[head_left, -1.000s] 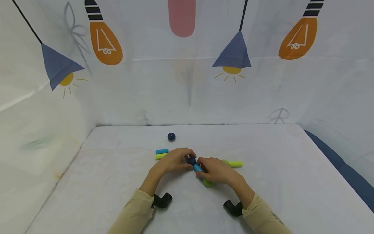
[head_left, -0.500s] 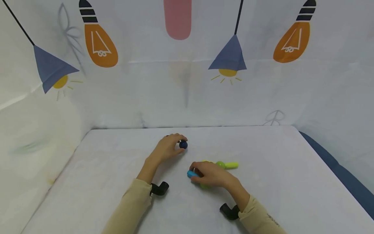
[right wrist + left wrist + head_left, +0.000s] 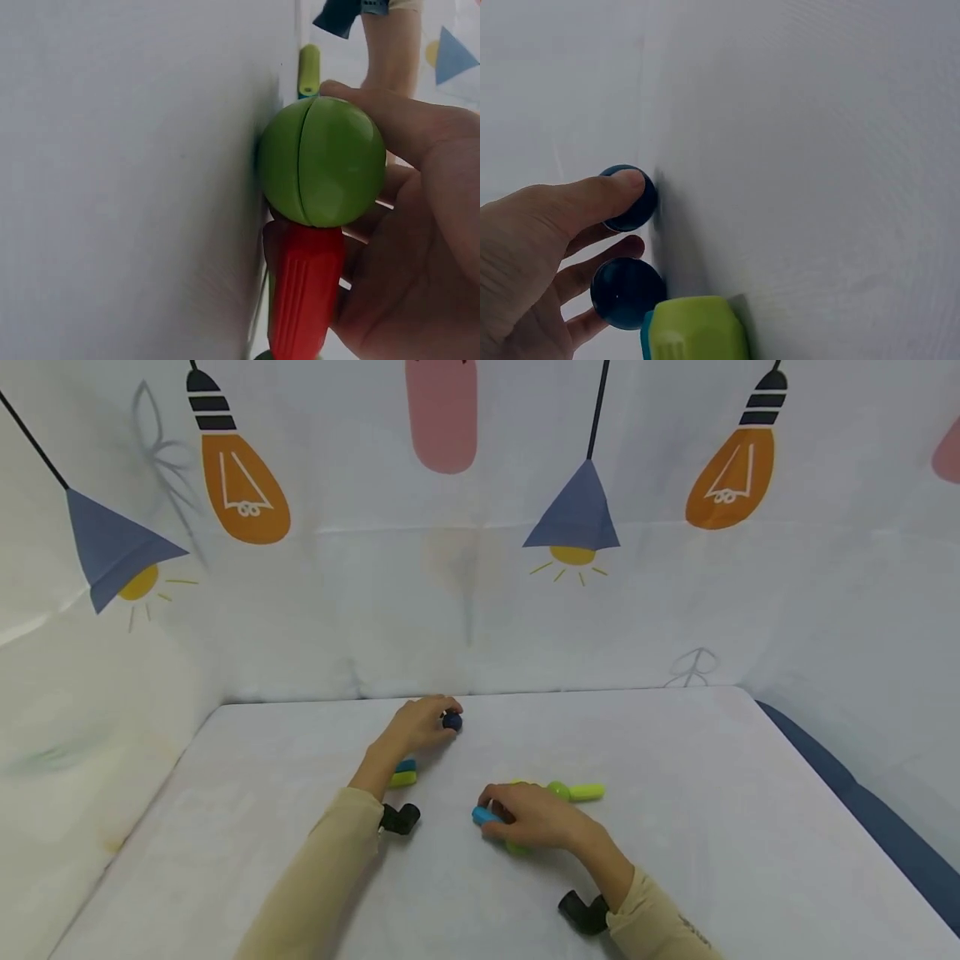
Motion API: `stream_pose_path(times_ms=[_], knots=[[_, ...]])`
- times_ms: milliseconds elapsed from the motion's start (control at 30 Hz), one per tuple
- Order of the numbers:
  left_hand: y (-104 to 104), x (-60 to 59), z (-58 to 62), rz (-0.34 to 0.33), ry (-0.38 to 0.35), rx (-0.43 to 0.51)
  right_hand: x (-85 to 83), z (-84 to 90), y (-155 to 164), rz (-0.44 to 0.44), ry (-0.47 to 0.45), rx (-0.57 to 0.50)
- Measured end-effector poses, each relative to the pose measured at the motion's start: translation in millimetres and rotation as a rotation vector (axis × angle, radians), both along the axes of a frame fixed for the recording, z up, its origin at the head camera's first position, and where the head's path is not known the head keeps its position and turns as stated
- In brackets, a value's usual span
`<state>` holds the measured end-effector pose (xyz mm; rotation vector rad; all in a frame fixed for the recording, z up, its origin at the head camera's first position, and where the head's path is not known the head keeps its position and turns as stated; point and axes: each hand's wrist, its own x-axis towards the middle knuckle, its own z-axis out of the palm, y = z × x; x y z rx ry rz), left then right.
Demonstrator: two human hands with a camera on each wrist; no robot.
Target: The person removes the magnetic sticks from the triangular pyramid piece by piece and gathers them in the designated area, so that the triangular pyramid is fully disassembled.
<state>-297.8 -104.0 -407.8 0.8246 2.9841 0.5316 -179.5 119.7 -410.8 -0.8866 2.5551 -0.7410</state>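
My left hand (image 3: 420, 724) reaches toward the back of the table and pinches a dark blue ball (image 3: 452, 721). In the left wrist view, the thumb lies on that ball (image 3: 641, 210), and a second dark blue ball (image 3: 628, 292) sits near the other fingers. My right hand (image 3: 536, 816) grips a light blue rod (image 3: 484, 816) at mid-table, its end sticking out past the fingertips. Beside this hand are a green ball (image 3: 558, 790) and a yellow-green rod (image 3: 587, 792). The right wrist view shows another green ball (image 3: 322, 161) joined to a red rod (image 3: 307, 292) near the palm.
Partly behind the left wrist lie a blue rod (image 3: 406, 766) and a yellow-green rod (image 3: 402, 779), side by side. A white cloth wall (image 3: 390, 627) with printed lamps rises behind the white table (image 3: 675, 877). Black wrist mounts (image 3: 401, 819) stick out inward.
My left hand has moved from beside the right hand to the back left, carrying the dark blue ball away from the light blue rod. The right hand has stayed nearly in place.
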Motion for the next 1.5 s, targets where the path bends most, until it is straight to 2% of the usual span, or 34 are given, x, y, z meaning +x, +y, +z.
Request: stream_pose_path(times_ms=[133, 200, 267, 367, 433, 467, 533, 633, 700, 767, 900, 1067, 1233, 1500], knots=[[-4, 0.8, -0.9, 0.014, -0.027, 0.013, 1.0, 5.4, 3, 0.030, -0.032, -0.010], [-4, 4.1, -0.2, 0.015, -0.001, 0.031, 1.6, 10.3, 7, 0.041, -0.056, -0.012], [-1, 9.7, 0.1, 0.006, 0.075, 0.051, 2.1, 15.0, 11, 0.052, -0.076, -0.011], [6, 25.7, -1.0, -0.030, 0.170, 0.104, 2.7, 20.0, 18, 0.061, -0.102, 0.021], [13, 39.9, -1.7, -0.091, 0.160, 0.160, 2.8, 21.6, 22, 0.070, -0.121, 0.037], [16, 47.5, -2.6, -0.139, 0.127, 0.182, 2.9, 22.1, 24, 0.072, -0.130, 0.044], [22, 63.9, -2.2, -0.241, -0.009, 0.215, 2.7, 22.3, 26, 0.076, -0.141, 0.054], [29, 83.6, -1.1, -0.363, -0.212, 0.195, 1.4, 21.2, 27, 0.083, -0.139, 0.036], [31, 92.4, 0.9, -0.394, -0.297, 0.164, 0.2, 19.7, 27, 0.086, -0.115, 0.012], [31, 98.2, 3.9, -0.392, -0.328, 0.144, -1.3, 17.6, 26, 0.088, -0.082, -0.019], [25, 103.8, 7.7, -0.336, -0.345, 0.120, -2.3, 12.3, 22, 0.070, 0.008, -0.056], [17, 103.8, 4.6, -0.291, -0.376, 0.141, -2.1, 7.7, 18, 0.005, 0.065, -0.076], [16, 101.1, 2.6, -0.303, -0.377, 0.156, -3.0, 6.0, 17, -0.034, 0.076, -0.094], [13, 99.1, 8.5, -0.342, -0.362, 0.149, -4.7, 2.1, 15, -0.018, 0.109, -0.097]])
